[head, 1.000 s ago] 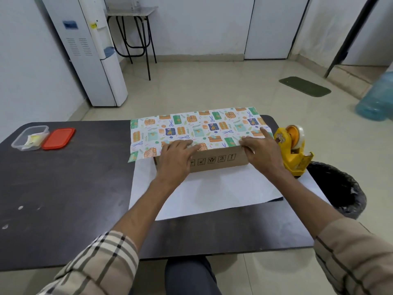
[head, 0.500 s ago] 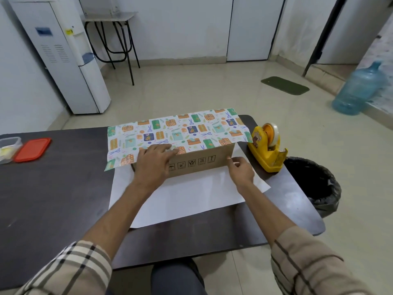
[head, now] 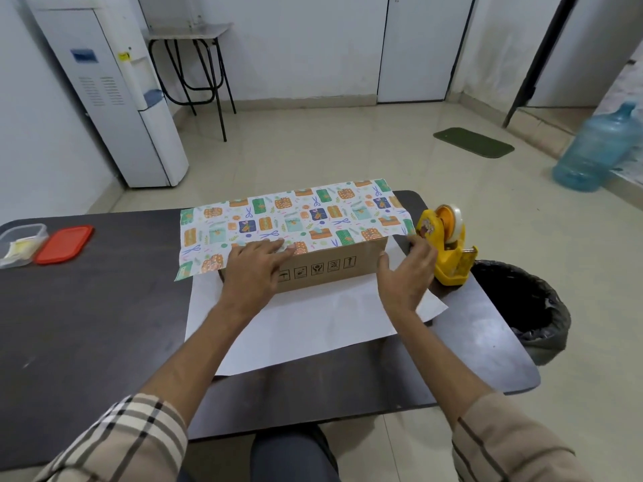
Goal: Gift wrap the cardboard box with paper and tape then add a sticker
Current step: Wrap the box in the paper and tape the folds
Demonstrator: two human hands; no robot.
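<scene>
left hand (head: 255, 269) lies flat with straight fingers on the near top edge of the box (head: 330, 267), pressing the paper (head: 295, 217) down there. right hand (head: 405, 274) is spread at the box's right end. its thumb is beside the near right corner and its fingers reach into the gap between box and tape dispenser (head: 447, 245). it grips nothing that shows, and i cannot tell whether the fingertips touch the paper's corner.

the box sits on the dark table (head: 87, 325), on the white side of the sheet, which spreads toward the person. the far part of the sheet is folded over the box top, printed side up, its edge just reaching the near top edge and overhanging the left end. the box's brown front face with its row of handling marks is bare.

the yellow dispenser stands just right of the box, near the table's edge. a black-lined bin (head: 522, 300) stands on the floor beyond that edge. far left on the table are a clear tub (head: 21, 243) and, beside it, a red lid (head: 64, 243).
</scene>
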